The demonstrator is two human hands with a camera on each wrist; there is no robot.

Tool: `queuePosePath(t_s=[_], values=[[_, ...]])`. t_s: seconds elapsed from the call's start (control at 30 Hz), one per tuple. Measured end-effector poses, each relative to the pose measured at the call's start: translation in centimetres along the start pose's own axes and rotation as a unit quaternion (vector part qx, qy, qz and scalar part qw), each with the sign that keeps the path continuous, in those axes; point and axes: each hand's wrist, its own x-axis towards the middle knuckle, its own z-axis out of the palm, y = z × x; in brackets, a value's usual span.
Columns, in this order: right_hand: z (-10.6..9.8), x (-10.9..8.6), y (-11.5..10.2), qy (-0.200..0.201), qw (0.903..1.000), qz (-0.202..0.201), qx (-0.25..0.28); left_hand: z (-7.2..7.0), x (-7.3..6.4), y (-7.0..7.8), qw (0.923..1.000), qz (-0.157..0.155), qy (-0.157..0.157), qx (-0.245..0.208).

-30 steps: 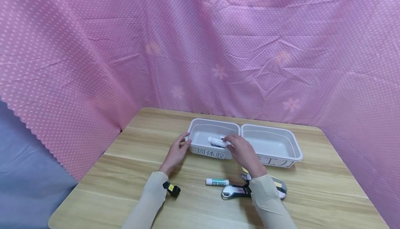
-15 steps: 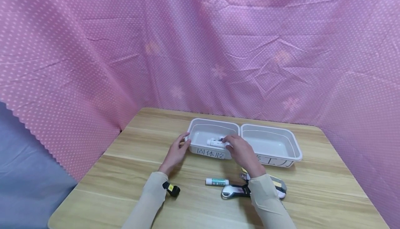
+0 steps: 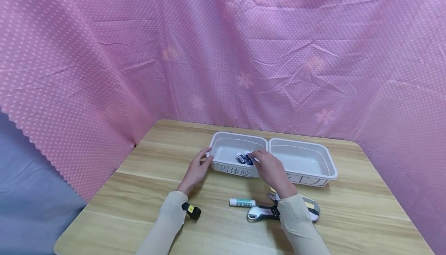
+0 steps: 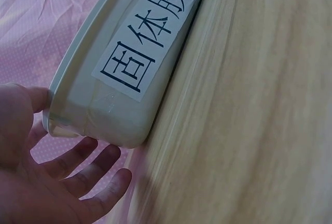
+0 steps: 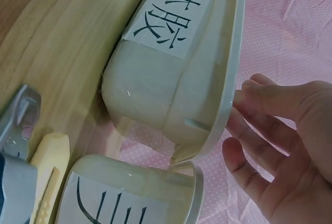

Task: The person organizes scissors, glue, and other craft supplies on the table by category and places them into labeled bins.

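Two glue sticks (image 3: 241,158) with dark blue labels lie side by side in the left white plastic box (image 3: 223,141), near its front right corner. Over that corner my right hand (image 3: 273,171) reaches in, its fingertips close beside the sticks; the rim hides the fingertips in the right wrist view. My left hand (image 3: 196,171) touches the box's front left corner. In the left wrist view its thumb rests at the rim and its other fingers spread loosely outside the wall. A paper label (image 4: 148,37) with black characters is stuck on the box front.
A second labelled white box (image 3: 301,156) stands to the right, beside the first. Nearer me on the wooden table (image 3: 216,231) lie a green-and-white glue stick (image 3: 242,202) and several utility knives (image 3: 261,213), partly under my right forearm. A pink curtain (image 3: 223,53) hangs behind.
The white stick that stuck out from my right fingertips no longer shows there; two dark-blue-labelled sticks now lie visible in the box. Both hands stay in nearly the same place.
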Motion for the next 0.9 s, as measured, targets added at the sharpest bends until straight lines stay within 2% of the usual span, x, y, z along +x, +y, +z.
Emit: queuePosePath(t_s=[0.43, 0.7, 0.9], values=[[-0.6, -0.3, -0.8, -0.015, 0.9999, 0.001, 0.004, 0.0, 0.1, -0.1, 1.0, 0.003, -0.003, 0.0], [-0.9, -1.7, -0.9, -0.002, 0.9984, -0.04, -0.041, 0.1, 0.0, -0.3, 1.0, -0.001, -0.002, 0.003], [-0.9, -3.2, -0.6, 0.0, 0.9917, -0.089, -0.093, 0.0, 0.2, -0.6, 0.9999, 0.002, 0.005, 0.016]])
